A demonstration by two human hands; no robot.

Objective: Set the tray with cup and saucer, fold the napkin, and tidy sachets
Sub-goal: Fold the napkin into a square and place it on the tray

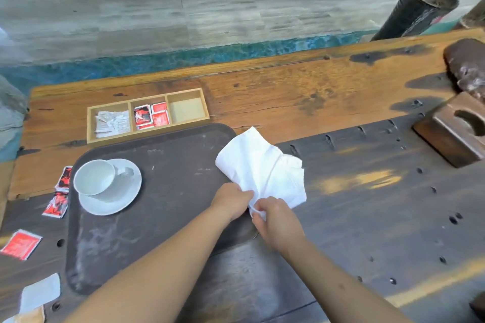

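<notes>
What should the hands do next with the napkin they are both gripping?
Probably spread it flat before folding. Both the left hand and the right hand pinch the near edge of the white napkin, which is crumpled and lies half over the right edge of the tray. The cup already sits on its saucer.

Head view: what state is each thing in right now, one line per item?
Cup: upright, empty, on saucer.
Saucer: on tray.
Tray: flat on table.
Napkin: crumpled, unfolded, gripped by both hands.
Left hand: closed on napkin.
Right hand: closed on napkin.
Sachet box: open, right compartment empty.
Loose sachets: scattered left of tray.
</notes>
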